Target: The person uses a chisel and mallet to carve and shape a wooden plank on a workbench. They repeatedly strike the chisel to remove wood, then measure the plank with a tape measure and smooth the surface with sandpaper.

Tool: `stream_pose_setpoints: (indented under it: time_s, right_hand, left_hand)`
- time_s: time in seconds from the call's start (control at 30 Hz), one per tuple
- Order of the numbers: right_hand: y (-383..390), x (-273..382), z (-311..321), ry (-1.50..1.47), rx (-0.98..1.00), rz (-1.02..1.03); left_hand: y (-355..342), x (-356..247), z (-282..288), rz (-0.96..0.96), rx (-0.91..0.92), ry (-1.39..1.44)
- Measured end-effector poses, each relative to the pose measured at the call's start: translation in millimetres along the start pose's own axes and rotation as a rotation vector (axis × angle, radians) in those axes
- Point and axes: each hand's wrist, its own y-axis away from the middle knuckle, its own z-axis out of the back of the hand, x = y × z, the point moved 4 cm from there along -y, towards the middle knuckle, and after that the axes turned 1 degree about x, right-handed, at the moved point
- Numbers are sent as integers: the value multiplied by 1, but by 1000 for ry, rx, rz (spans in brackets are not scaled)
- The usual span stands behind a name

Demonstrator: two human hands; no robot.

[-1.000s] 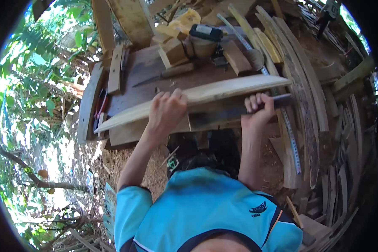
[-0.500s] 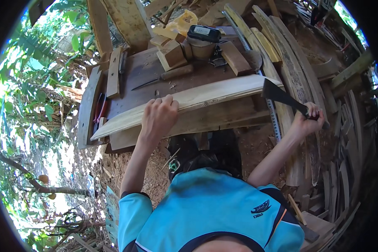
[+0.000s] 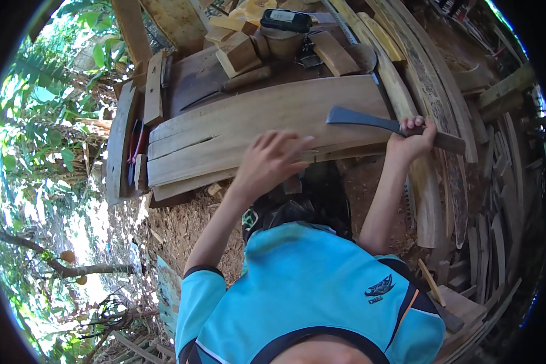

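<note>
A long, pale wooden board (image 3: 224, 124) lies flat across the workbench, a dark crack running through its left part. A second board edge shows beneath its near side. My left hand (image 3: 272, 161) hovers at the board's near edge with its fingers spread, holding nothing. In my right hand (image 3: 414, 138) is a machete (image 3: 364, 117), gripped by its wooden handle. Its dark blade, wider toward the tip, points left above the right part of the board. Whether the blade touches the wood I cannot tell.
Behind the board lie a wooden-handled knife (image 3: 247, 79), wood blocks (image 3: 238, 53) and a black case (image 3: 286, 20) on a pot. Red-handled pliers (image 3: 141, 138) rest at the bench's left end. Long timber slabs (image 3: 428, 85) stand at the right, beside piled offcuts (image 3: 488, 242).
The board has gone from tilted on its edge to lying flat. My left hand has let go of it and moved right. The machete has moved left and away from the board's edge.
</note>
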Motion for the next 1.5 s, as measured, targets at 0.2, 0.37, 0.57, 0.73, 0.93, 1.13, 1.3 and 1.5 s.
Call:
stream_pose_setpoints:
  time_s: [0.2,0.37,0.57,0.73,0.93,1.13,1.3,1.5]
  right_hand:
    - [-15,-62,-7,-126,34,-171]
    - [-14,-84,-19,16,-38,-88]
    - [-15,-85,-20,130,-46,-21]
    - [-14,-84,-21,151,22,12]
    - [-17,-85,-21,132,41,42]
    - [-14,-87,-22,199,46,39]
    - [-17,-90,-19,216,78,15]
    - [-13,-82,-23,238,76,67]
  left_hand:
    - [-10,-10,-25,-202,92,-44]
    - [-12,-9,-29,-244,62,-50]
    - [0,-6,-41,-289,-113,-51]
    - [-9,-7,-37,-167,-101,62]
    - [-22,-6,-39,-27,-87,116]
    - [-19,-1,-42,-15,-139,277]
    - [-18,3,-40,3,-183,413]
    - [-20,1,-38,9,-229,427]
